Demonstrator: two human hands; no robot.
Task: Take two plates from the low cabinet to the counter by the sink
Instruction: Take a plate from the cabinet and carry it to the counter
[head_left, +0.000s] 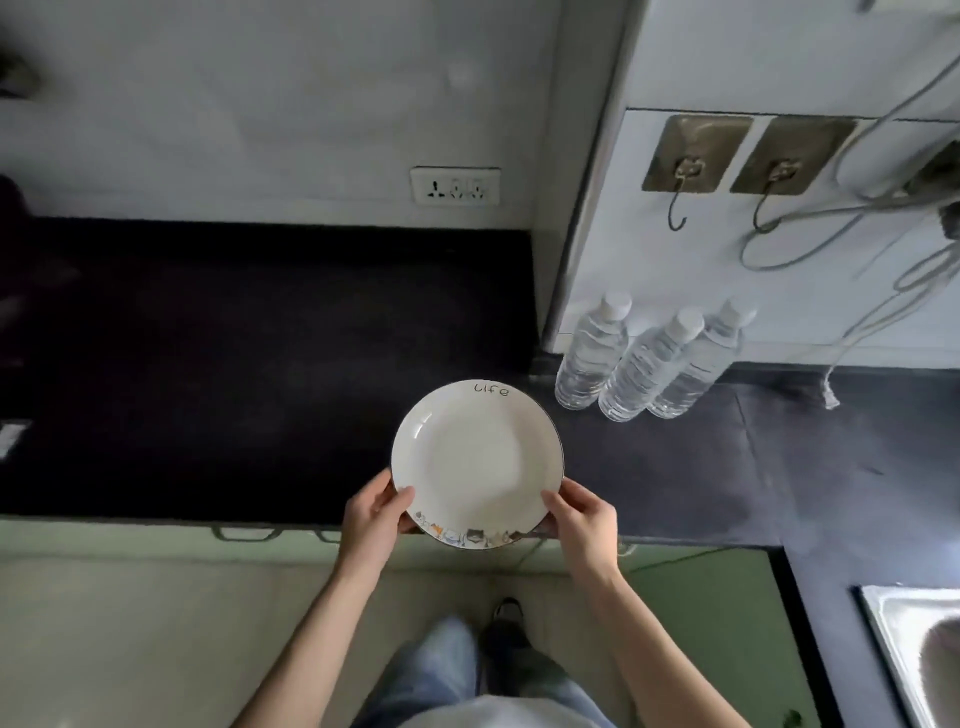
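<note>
gripping the plate (477, 462) between left hand (375, 514) and right hand (583, 519).

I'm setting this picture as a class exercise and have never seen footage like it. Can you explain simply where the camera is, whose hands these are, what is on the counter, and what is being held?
There is only one picture, taken by a wide-angle camera worn on a person's head, looking forward and down. That is why you see their own arms, legs and a shoe at the bottom. No machine is involved.

The left hand and right hand each grip an edge of a white plate, thumbs on its rim. It has the word "life" on the far rim and small cartoon figures on the near rim. Whether a second plate sits beneath it cannot be told.

The plate is over the front edge of a dark counter. Three water bottles stand on the counter by the wall. A steel sink shows at lower right. On the wall are a socket and two hooks.
</note>
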